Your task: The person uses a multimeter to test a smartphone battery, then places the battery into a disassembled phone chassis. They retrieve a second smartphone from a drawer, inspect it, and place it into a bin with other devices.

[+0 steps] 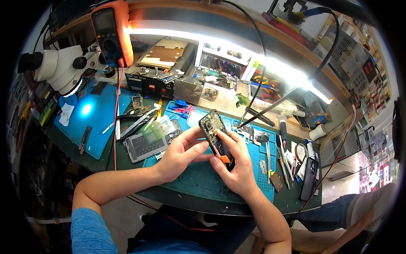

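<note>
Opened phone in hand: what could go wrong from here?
1. The opened phone is held tilted above the blue mat, so it could slip and drop if the right hand loosens.
2. Its internals are bare beside the fingers, so a stray press might damage them.
3. The red cable runs by the left forearm, which might snag it.

Surface (289, 201): one, dark green, spanning left to right. Shelf (169, 8): one, wooden-edged, overhead, running across the far side. Light strip (279, 65): white, bright, mounted beneath the shelf. Floor (112, 197): pale, visible near left, below the surface. Shelving (368, 42): far right, densely stocked. Brightly lit area beyond the surface, right.
</note>
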